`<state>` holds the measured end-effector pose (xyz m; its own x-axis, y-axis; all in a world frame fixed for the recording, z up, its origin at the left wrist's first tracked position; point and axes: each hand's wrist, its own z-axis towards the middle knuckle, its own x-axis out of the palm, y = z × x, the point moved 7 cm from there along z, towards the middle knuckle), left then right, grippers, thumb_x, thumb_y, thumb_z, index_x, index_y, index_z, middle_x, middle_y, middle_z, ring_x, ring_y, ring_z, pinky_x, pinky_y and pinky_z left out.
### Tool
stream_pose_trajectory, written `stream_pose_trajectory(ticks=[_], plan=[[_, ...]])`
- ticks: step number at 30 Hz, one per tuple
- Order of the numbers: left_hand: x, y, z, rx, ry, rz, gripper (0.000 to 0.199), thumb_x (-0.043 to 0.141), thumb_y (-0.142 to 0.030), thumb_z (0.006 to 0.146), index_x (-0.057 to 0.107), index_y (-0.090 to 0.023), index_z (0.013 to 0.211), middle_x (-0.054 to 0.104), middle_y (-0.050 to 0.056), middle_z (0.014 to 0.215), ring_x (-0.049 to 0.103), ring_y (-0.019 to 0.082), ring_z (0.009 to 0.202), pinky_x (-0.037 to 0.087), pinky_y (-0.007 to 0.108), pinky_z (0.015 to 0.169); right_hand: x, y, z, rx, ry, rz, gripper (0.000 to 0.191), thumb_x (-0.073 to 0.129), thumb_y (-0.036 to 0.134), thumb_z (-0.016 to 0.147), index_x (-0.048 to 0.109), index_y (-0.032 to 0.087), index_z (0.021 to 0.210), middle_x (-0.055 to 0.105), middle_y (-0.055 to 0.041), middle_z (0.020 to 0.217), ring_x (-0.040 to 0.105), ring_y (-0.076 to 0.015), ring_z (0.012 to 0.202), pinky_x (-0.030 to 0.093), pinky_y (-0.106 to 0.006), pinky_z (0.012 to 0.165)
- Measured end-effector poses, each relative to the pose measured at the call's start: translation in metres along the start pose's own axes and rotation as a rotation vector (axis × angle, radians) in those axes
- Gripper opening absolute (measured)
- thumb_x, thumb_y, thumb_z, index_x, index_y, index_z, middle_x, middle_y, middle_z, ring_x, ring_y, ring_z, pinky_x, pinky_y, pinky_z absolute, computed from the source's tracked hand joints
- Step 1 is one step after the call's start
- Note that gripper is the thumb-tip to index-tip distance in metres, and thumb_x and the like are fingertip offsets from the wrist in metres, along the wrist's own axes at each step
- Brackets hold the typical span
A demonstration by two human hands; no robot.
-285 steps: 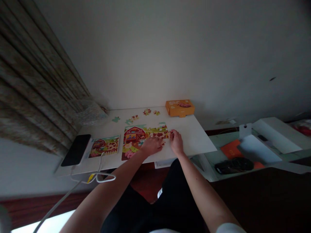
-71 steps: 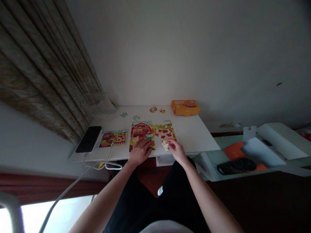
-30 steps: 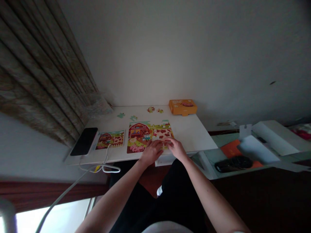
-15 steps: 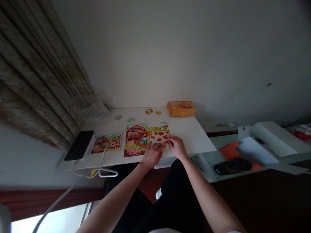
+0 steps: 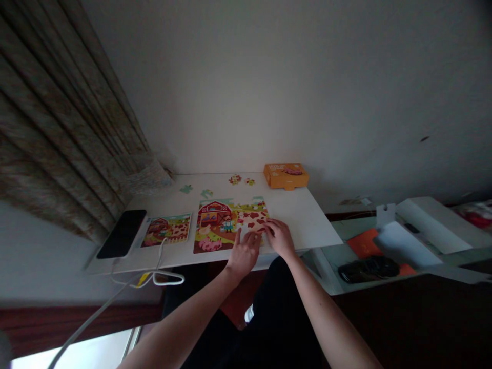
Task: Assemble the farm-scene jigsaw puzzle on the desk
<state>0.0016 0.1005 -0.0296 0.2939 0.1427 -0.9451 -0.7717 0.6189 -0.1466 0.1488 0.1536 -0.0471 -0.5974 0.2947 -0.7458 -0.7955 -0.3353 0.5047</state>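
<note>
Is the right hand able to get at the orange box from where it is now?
Probably yes: the right hand rests on the farm jigsaw puzzle, and only bare white desk seems to lie between it and the orange box.

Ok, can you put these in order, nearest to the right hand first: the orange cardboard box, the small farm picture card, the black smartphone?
From the right hand:
1. Orange cardboard box, straight ahead, at the back of the desk.
2. Small farm picture card, off to the left.
3. Black smartphone, farthest left.
</note>
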Motion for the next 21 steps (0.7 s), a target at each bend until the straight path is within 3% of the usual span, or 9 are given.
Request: stream_pose_trajectory(ticks=[6,14,18,21], plan=[[0.007,0.003,0.001,0.095,0.070,-0.012,0.054,0.044,-0.010,0.096,0.055,-0.020,0.148,0.063,0.013,0.145,0.058,0.025,0.136,0.039,0.047,0.120,0.000,-0.001,0.000,0.000,0.003,0.000,0.021,0.059,0.022,0.099,0.077,0.026,0.108,0.077,-0.0074,0.118,0.069,-0.0263,0.113,0.050,-0.045,0.104],[0.016,0.000,0.004,0.092,0.142,-0.008,0.060,0.041,-0.010,0.097,0.050,-0.029,0.152,0.057,0.009,0.154,0.053,0.029,0.139,0.037,0.062,0.119,-0.001,-0.002,-0.001,-0.003,-0.002,0.014,0.022,0.057,0.020,0.098,0.077,0.026,0.107,0.076,-0.0086,0.120,0.068,-0.0267,0.114,0.050,-0.047,0.106],[0.012,0.001,0.003,0.069,0.137,-0.048,0.050,0.042,-0.018,0.102,0.053,-0.029,0.150,0.058,0.009,0.153,0.053,0.028,0.140,0.036,0.060,0.120,-0.001,-0.001,0.000,0.006,-0.002,0.019,0.022,0.057,0.020,0.098,0.077,0.026,0.107,0.076,-0.0083,0.120,0.069,-0.0264,0.115,0.050,-0.046,0.106],[0.004,0.014,-0.001,0.107,0.132,-0.077,0.047,0.042,-0.027,0.106,0.049,-0.030,0.152,0.056,0.007,0.155,0.050,0.026,0.143,0.032,0.060,0.123,0.000,-0.001,0.000,0.008,0.017,0.026,0.022,0.058,0.021,0.098,0.077,0.025,0.108,0.077,-0.0081,0.119,0.069,-0.0262,0.114,0.050,-0.046,0.107]])
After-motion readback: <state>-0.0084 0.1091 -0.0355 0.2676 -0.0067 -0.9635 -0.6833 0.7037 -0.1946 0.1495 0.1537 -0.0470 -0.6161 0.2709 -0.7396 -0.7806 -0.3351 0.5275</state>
